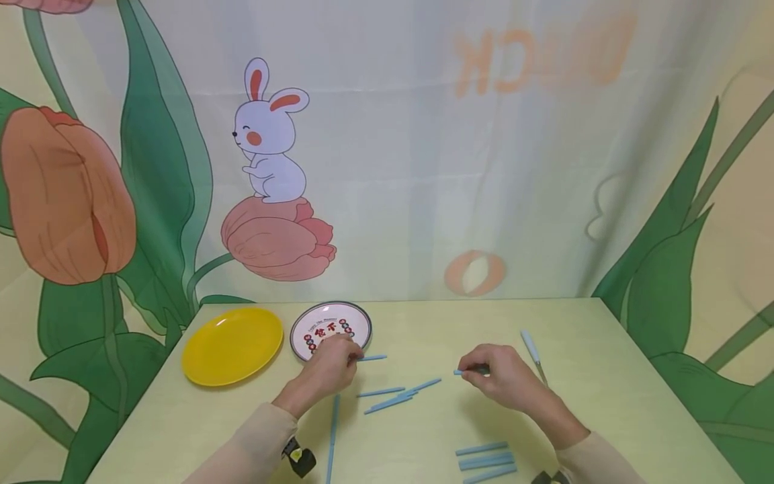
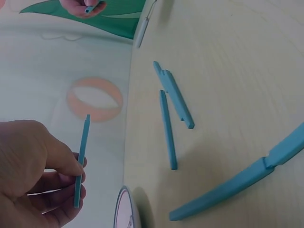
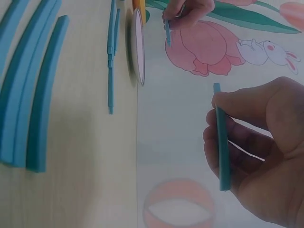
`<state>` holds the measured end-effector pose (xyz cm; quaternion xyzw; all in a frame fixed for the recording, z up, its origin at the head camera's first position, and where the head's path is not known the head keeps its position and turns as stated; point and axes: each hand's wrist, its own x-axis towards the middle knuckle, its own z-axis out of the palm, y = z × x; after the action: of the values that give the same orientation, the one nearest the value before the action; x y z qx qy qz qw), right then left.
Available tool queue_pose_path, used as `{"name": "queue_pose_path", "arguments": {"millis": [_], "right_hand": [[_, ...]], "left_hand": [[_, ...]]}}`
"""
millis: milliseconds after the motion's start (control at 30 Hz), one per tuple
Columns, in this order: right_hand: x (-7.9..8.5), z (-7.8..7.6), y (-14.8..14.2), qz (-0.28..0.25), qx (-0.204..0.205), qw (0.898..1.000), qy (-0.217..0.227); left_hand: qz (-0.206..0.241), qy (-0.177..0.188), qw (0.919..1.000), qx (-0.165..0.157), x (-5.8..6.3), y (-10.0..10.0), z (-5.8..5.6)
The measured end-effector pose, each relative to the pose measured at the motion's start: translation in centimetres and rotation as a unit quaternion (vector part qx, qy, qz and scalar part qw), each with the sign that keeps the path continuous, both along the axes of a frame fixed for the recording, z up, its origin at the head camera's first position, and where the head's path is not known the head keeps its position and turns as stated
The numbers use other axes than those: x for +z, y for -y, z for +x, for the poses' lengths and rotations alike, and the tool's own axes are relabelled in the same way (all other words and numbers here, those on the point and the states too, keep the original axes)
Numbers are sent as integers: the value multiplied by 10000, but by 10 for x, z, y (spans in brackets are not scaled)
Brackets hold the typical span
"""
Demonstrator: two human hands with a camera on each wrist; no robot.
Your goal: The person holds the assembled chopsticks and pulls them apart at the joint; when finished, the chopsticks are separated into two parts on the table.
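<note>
My left hand (image 1: 331, 366) pinches a slim blue stick (image 2: 81, 166) between thumb and fingers, above the table beside a small white plate (image 1: 331, 316). On the right, my right hand (image 1: 508, 378) holds another blue stick (image 3: 222, 147) with a narrower tip, also raised off the table. The two held sticks are apart. Between the hands lie several blue sticks (image 1: 381, 391), some touching each other. A longer blue stick (image 1: 334, 430), with a stepped joint visible in the left wrist view, lies below my left wrist. Near the front, several blue sticks (image 1: 486, 462) lie side by side.
A yellow plate (image 1: 232, 347) lies at the back left. Behind my right hand is a thin tool (image 1: 530, 346) with a pale blue handle and a metal shaft, partly hidden. A printed curtain (image 1: 393, 168) hangs along the table's far edge.
</note>
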<state>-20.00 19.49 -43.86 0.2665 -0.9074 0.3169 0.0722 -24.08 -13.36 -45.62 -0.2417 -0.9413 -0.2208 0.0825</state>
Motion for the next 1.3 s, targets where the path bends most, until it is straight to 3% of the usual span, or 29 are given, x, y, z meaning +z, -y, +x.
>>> {"name": "queue_pose_path", "arguments": {"millis": [133,433,1000,1300], "right_hand": [[-2,2,-1,101,64,9999,34],[-7,9,-1,113,201,9997,-2],[-18,23,-1,132,345,9971,664],[-24,27,0,197,416,9950,885]], "left_hand": [[-48,182,9998,-14,-5,-3,0],[-140,86,9996,-225,-14,-6,-3],[-278,518,9969,-521,-27,-9,-3],[-265,451,9961,-706,-34,-12,-2]]}}
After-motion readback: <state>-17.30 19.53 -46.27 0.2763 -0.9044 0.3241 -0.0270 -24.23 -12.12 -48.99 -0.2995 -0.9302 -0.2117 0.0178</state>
